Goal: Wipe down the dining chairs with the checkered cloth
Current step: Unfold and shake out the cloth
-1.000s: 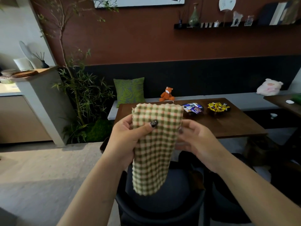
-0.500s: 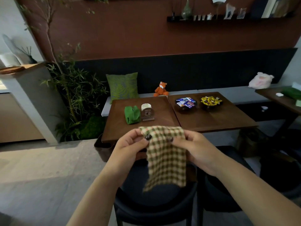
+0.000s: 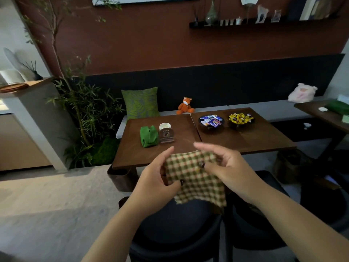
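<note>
I hold the cloth up in front of me, between both hands, over the chair just below, with a second chair to its right at the table. I judge I keep it spread in the air to fold or bunch it into a wiping pad before it goes down on the seat; it touches neither chair yet. My left hand comes in from the left with the thumb pinching the cloth's left edge against curled fingers, index finger reaching up toward the top hem. My right hand sits on the cloth's upper right, thumb pressed onto the fabric and fingers arched forward over the top edge; motion blur hides how firmly those fingers close. Both forearms rise from the bottom edge, wrists slightly bent inward.
</note>
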Demonstrator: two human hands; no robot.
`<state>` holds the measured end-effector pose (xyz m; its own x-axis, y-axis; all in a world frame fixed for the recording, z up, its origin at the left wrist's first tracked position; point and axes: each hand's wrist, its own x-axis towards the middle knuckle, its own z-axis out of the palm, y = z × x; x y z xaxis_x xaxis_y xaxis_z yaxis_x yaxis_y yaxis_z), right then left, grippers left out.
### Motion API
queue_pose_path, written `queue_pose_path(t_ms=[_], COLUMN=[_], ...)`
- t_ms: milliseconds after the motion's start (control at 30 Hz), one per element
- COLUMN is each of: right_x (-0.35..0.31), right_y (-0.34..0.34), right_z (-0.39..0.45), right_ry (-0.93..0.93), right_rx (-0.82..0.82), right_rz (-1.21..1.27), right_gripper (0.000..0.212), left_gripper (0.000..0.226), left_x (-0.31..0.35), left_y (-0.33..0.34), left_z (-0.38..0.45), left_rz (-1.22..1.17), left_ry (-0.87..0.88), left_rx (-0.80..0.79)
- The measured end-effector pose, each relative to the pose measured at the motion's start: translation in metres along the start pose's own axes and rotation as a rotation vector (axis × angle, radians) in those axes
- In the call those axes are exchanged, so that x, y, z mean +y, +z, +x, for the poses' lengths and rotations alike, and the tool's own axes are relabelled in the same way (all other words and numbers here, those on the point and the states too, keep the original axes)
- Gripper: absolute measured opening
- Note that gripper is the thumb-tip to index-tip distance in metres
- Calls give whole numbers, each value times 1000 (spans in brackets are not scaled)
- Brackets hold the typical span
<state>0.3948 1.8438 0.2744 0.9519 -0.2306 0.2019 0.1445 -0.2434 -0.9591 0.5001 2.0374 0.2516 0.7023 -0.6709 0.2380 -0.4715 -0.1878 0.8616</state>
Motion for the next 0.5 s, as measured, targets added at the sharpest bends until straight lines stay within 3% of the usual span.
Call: queue_pose_path(t_ms=[167,267,333,400,500], right_x=[7,6,6,11,28], right_y=[-25,-35,-42,-46,-49], right_z=[2,16,30,48,75], right_ry=[41,-8,-8,14,169], right_rx=[-41,12,25,79,111], right_rz=[-445,-622,-591,-504,-32], right_gripper=[69,44,30,29,25], left_gripper=[47,30,28,23,21], left_x=[12,13,10,7,-8], left_y=[4,7,7,6,6], left_z=[19,38,54,70,96], left_rz=[227,164,52,-126,-388], left_ry=[30,-94,-171,-238,-328], left_rx=[84,46,41,48,20])
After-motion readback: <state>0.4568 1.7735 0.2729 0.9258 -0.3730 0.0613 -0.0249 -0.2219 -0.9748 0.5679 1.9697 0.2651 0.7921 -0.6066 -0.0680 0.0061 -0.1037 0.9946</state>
